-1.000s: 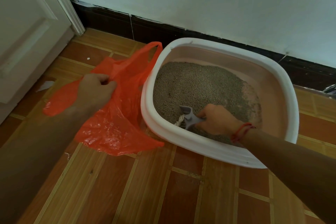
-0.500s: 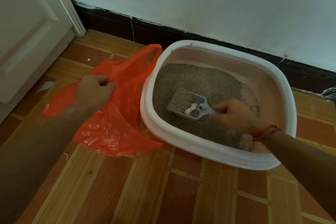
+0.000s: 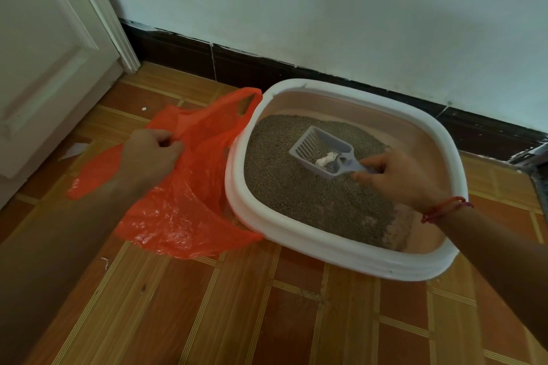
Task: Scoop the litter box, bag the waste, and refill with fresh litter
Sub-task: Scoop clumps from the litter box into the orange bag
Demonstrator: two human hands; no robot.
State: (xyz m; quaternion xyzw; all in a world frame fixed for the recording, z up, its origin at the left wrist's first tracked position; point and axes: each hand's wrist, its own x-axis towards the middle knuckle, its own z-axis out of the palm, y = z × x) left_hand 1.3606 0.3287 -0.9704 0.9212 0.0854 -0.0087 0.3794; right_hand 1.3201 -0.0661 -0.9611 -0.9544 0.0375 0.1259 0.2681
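A pink litter box with a white rim (image 3: 341,249) stands on the floor by the wall, holding grey-brown litter (image 3: 299,192). My right hand (image 3: 397,178) grips the handle of a grey slotted scoop (image 3: 317,148), lifted just above the litter. A white clump (image 3: 326,159) lies in the scoop near the handle. Left of the box lies an orange plastic bag (image 3: 184,210); my left hand (image 3: 148,157) grips its upper edge.
The floor (image 3: 267,320) is orange-brown tile with pale stripes. A white door (image 3: 44,68) and its frame stand at the left. A dark skirting (image 3: 296,71) runs under the pale wall behind the box. Small white scraps (image 3: 74,151) lie near the door.
The scoop dug into the litter near the front rim, then rose and moved back over the middle; loose litter has sifted out, leaving the white clump. My left hand stayed on the bag.
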